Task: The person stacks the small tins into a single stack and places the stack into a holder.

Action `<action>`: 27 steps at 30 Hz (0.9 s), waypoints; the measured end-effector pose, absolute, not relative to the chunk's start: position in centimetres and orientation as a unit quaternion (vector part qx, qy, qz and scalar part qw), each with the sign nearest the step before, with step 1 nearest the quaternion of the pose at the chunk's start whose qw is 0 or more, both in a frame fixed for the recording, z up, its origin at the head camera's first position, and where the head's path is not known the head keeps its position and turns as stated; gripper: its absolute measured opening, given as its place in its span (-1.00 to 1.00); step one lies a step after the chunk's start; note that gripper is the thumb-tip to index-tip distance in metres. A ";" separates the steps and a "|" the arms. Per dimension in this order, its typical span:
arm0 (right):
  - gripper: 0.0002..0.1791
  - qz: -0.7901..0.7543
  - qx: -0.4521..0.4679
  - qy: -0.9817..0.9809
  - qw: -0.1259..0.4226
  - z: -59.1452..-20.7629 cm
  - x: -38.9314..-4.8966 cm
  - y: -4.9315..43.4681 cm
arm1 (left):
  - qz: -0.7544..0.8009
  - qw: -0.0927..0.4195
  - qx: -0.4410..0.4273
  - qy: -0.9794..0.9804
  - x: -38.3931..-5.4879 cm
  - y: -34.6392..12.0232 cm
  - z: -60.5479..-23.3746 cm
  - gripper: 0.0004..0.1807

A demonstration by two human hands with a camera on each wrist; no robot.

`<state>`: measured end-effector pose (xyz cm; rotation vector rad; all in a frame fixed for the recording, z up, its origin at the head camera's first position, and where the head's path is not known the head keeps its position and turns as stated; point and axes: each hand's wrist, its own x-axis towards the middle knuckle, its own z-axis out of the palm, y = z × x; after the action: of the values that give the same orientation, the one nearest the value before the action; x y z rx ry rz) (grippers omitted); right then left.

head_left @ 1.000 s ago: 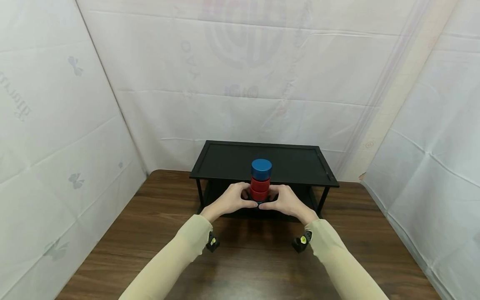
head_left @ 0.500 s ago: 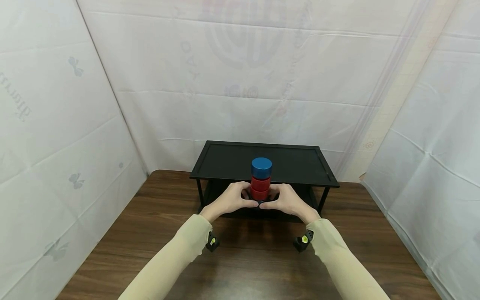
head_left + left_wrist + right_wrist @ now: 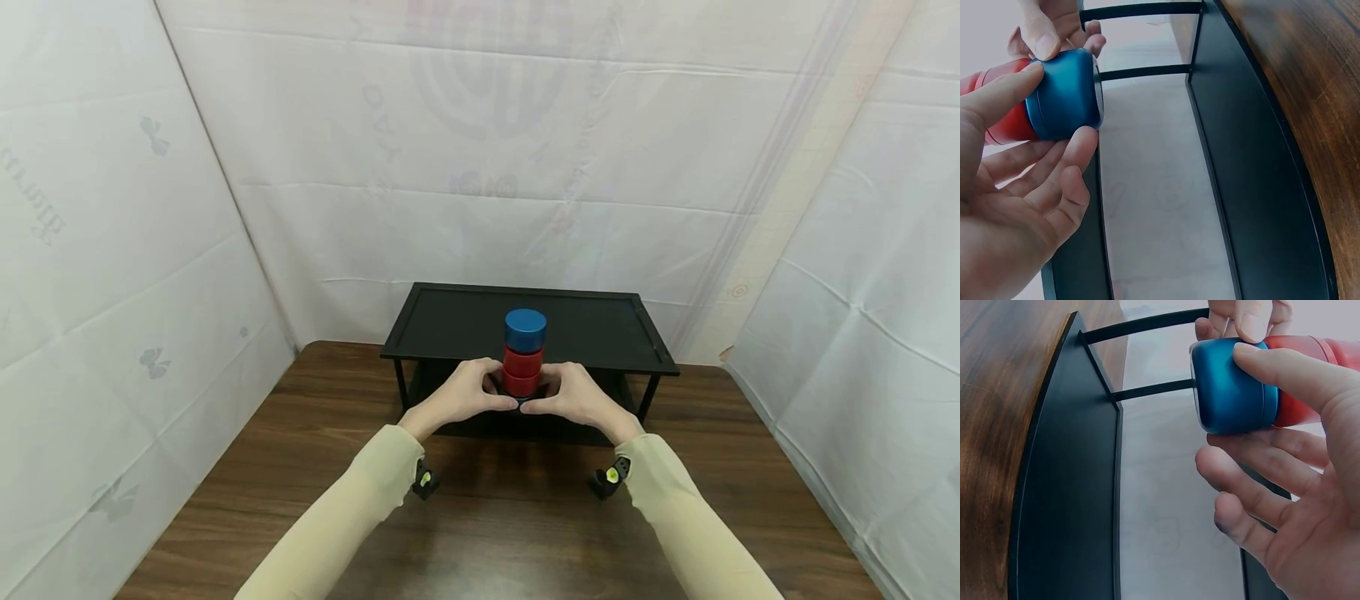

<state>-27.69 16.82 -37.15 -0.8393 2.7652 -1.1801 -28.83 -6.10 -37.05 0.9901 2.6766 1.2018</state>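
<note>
Both hands hold one upright stack of cylinders. On top is a blue cylinder (image 3: 525, 332), with two red cylinders (image 3: 522, 364) under it. The lowest piece, another blue cylinder (image 3: 1063, 94), is mostly hidden by the hands in the head view. My left hand (image 3: 467, 395) grips this lowest piece from the left, thumb in front and fingers behind. From the right, my right hand (image 3: 576, 397) grips it the same way, the two thumb tips nearly meeting. In the right wrist view the blue base (image 3: 1229, 387) shows no support beneath it.
A black two-tier rack (image 3: 457, 317) stands just beyond the hands, its lower shelf (image 3: 1066, 462) close to the table. The brown wooden table (image 3: 510, 533) lies below the arms. White sheeting (image 3: 330, 225) hangs behind and on both sides.
The stack and both hands have risen slightly. The grip looks the same throughout, and the rack has stayed in place.
</note>
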 end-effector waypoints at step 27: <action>-0.46 -0.399 -0.253 0.881 0.029 -34.9 -28.2 17.0 | 0.368 0.010 0.331 0.869 -29.2 -5.8 -34.6 -0.54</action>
<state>-28.18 17.02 -34.89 -0.7806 2.7176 -1.2308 -29.20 -5.79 -34.64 1.0351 2.7124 1.1498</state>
